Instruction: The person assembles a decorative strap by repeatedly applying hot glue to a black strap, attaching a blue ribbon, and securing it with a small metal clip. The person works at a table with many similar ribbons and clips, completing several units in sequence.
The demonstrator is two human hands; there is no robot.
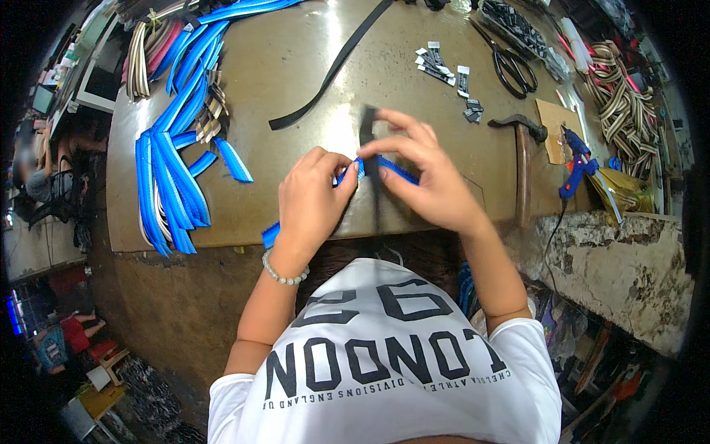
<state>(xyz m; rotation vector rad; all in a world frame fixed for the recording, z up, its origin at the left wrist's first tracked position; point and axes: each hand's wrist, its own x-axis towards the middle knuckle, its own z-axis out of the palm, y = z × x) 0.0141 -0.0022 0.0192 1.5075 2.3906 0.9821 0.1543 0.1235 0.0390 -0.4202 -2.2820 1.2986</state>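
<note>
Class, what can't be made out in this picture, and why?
Head view: black strap at the right hand, details blurred by motion.
Head view: blue webbing, partly hidden by the left hand.
Head view: long black strip, far end cut by the top edge.
Head view: small packets, print too small.

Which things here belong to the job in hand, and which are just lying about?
Apparently in the job:
blue strap, in the left hand
black strap, blurred, at the right hand

Apparently lying about:
hammer
scissors
glue gun
</note>
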